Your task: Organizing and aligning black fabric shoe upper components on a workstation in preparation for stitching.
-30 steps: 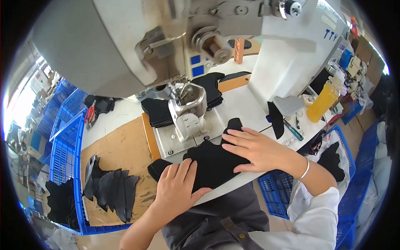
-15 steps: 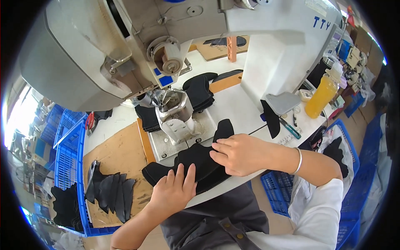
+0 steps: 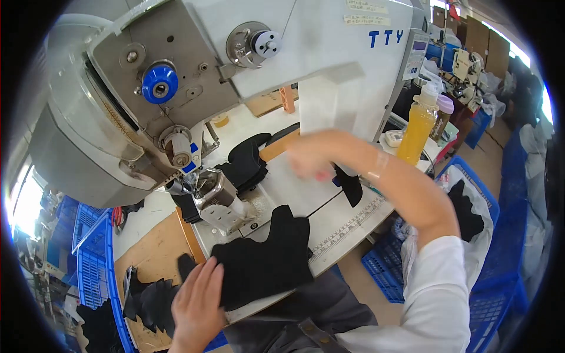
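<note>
A large black fabric panel [image 3: 268,259] with a curved, notched outline lies at the front of the sewing machine table, overhanging its near edge. My left hand [image 3: 199,303] rests on the panel's left end, fingers stretched out over it. My right hand [image 3: 312,156] is off the panel, above the machine bed and smeared by motion; a small reddish spot shows below its fingers, too blurred to name. Close to it lies a narrow black piece [image 3: 351,187]. Left of the right hand, the machine's metal head [image 3: 220,203] stands beside a stack of black pieces [image 3: 244,167].
A ruler strip [image 3: 347,226] runs along the front right table edge. A bottle of yellow liquid [image 3: 418,129] stands at the right. Dark cut pieces [image 3: 150,309] lie on cardboard at the left, beside a blue crate [image 3: 97,253]. Red-handled scissors [image 3: 118,217] lie behind them.
My right hand has left the black panel and moved up and away over the machine bed. My left hand has shifted left and nearer; the panel lies turned and more spread out. The view has shifted.
</note>
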A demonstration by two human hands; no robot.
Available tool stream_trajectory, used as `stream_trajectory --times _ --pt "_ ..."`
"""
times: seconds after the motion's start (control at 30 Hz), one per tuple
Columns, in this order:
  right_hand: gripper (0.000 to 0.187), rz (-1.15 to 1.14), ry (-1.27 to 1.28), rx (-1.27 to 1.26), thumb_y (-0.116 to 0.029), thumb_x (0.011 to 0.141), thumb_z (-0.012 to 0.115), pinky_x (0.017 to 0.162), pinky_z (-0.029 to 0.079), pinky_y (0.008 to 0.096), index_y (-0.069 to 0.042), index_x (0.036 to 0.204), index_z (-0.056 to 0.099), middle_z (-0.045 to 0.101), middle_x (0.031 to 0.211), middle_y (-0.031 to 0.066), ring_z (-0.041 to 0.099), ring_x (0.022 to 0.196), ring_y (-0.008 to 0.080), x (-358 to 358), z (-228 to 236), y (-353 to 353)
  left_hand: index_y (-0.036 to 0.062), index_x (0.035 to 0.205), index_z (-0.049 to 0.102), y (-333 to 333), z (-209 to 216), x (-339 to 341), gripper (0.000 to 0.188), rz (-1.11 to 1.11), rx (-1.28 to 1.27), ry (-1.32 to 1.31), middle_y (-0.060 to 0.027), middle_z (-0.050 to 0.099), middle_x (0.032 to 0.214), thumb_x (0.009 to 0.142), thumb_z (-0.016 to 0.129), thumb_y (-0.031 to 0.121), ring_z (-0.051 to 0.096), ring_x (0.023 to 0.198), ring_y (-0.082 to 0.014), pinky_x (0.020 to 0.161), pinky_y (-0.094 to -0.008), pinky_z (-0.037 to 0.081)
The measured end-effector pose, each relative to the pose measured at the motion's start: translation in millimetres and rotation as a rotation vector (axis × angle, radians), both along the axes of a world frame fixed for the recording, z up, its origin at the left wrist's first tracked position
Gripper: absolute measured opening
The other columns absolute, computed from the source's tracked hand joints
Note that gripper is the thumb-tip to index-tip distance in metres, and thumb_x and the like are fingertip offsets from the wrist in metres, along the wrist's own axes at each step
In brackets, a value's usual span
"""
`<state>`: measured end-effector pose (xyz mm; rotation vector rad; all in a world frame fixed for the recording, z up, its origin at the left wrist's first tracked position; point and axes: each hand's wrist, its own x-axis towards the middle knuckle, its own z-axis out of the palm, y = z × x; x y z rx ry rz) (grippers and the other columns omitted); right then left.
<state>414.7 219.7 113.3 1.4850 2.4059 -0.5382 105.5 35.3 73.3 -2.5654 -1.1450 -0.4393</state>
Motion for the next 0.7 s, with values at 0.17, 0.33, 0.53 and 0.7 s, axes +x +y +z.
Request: stream_trajectory --times 0.17,0.33,0.53,0.7 --pt "0.024 -0.477 -0.188 0.316 -0.019 0.07 0.056 0.057 0.052 0.0382 -0.001 0.057 0.064 0.06 0.051 0.0127 0.064 0.051 0.0259 101.5 48.2 -114.4 -0.0049 0.113 0.059 -32.2 46.6 -55.8 0.049 0.169 -0.028 -0.25 -0.0227 0.063 0.113 0.066 0.048 -0.003 0.06 0.108 -0.038 0.096 -0.0436 0.044" --pt "0.028 -0.915 0.028 0.658 -0.013 0.085 0.045 0.039 0.05 0.0351 0.006 0.071 0.061 0.061 0.053 0.0185 0.062 0.041 0.0253 209.8 97.4 -102.5 -0.007 0.109 0.058 -6.3 49.5 -128.3 0.022 0.49 0.044 -0.214 -0.0254 0.064 0.093 0.091 0.049 0.002 0.062 0.086 -0.0412 0.075 -0.0423 0.047" --pt "0.029 -0.859 0.455 0.512 -0.014 0.086 0.052 0.039 0.045 0.0294 0.008 0.105 0.058 0.06 0.059 0.008 0.061 0.046 0.0179 144.0 41.9 -152.7 0.0034 0.121 0.058 41.1 45.5 -134.5 0.03 0.728 0.105 -0.133 -0.0219 0.065 0.105 0.093 0.049 0.01 0.062 0.092 -0.0396 0.076 -0.0446 0.048" --pt "0.025 -0.177 0.578 0.37 -0.009 0.079 0.064 0.051 0.046 0.0321 -0.003 0.103 0.065 0.061 0.061 0.0097 0.06 0.05 0.0214 64.2 -30.4 -165.7 0.005 0.124 0.052 139.2 7.8 -94.7 0.04 0.306 0.402 0.038 -0.0138 0.064 0.112 0.085 0.048 0.002 0.064 0.1 -0.0281 0.081 -0.041 0.052"
